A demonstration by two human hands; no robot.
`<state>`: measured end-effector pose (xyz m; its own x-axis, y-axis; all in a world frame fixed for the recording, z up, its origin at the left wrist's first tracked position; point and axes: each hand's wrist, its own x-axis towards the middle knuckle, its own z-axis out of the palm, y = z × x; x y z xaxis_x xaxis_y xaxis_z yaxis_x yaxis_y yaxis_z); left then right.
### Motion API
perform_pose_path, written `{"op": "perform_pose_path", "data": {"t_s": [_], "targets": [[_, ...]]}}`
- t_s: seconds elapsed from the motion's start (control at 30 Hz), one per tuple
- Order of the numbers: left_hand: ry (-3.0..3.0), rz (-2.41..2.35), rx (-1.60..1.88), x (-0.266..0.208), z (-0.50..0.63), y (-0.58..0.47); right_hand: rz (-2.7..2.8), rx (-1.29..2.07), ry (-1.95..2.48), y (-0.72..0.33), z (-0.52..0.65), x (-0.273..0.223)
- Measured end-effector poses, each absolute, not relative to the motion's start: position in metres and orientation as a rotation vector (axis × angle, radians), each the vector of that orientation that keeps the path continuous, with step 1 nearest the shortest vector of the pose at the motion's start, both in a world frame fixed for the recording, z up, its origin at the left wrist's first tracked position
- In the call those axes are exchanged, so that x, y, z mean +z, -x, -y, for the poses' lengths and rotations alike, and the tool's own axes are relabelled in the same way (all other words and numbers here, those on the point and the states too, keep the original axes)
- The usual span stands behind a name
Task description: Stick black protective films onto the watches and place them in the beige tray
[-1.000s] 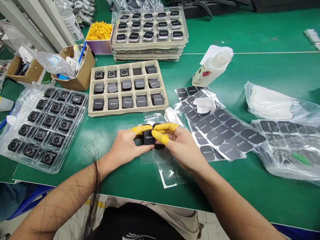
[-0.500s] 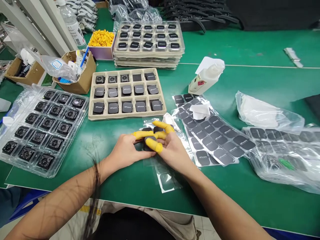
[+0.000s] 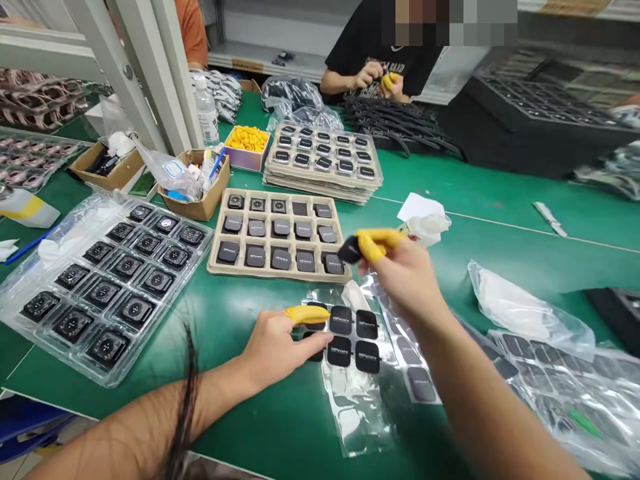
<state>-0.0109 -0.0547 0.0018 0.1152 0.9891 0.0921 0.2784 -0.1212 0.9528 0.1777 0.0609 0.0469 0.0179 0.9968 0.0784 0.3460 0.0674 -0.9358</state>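
Observation:
My right hand (image 3: 400, 263), with yellow finger cots on it, pinches a dark square watch case (image 3: 351, 250) near the right edge of a beige tray (image 3: 270, 272). Most cells of that tray hold dark square cases with printed covers; several at the back left have round sensors facing up. My left hand (image 3: 283, 347) lies low on the table, its yellow-covered index finger and its thumb stretched apart at the left side of a clear film sheet (image 3: 357, 420). Black square stickers (image 3: 341, 352) with white print are on that sheet, some partly behind my left fingers.
A clear plastic tray (image 3: 113, 373) of watch cases lies left. Behind are stacked trays (image 3: 325, 187), a box of yellow finger cots (image 3: 249, 139) and a cardboard box (image 3: 203, 207). Bagged sticker sheets (image 3: 575, 393) lie right. A co-worker (image 3: 365, 47) sits opposite.
My right hand has moved up and right, away from my left hand, carrying the watch case towards the beige tray. The stickers beneath are uncovered. The camera has tilted up.

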Motion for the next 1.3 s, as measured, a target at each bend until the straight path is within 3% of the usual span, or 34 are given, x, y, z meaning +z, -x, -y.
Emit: {"op": "perform_pose_path", "data": {"t_s": [0.2,0.43,0.77,0.93,1.03,1.13,1.3], "targets": [[-1.625,-1.181,1.297,-0.004,0.056,0.007,1.945,0.592,1.644,-0.140,-0.195,0.031],[-1.652,-1.185,1.197,-0.006,0.053,0.008,2.297,0.279,1.620,-0.095,-0.211,0.029],[-1.507,-1.253,1.082,0.004,0.053,0.009,2.146,0.763,1.679,-0.064,-0.208,0.039],[-1.405,-1.310,1.053,0.006,0.050,0.012,1.639,1.157,1.236,-0.108,-0.116,0.056],[-1.322,-1.326,1.014,0.004,0.048,0.013,1.408,1.085,1.187,-0.142,-0.029,0.053],[-1.406,-1.319,0.929,0.002,0.050,0.013,1.248,1.301,1.217,-0.159,0.035,0.032],[-1.574,-1.362,0.817,0.001,0.054,0.013,1.287,1.236,1.239,-0.152,0.060,0.002]]}}
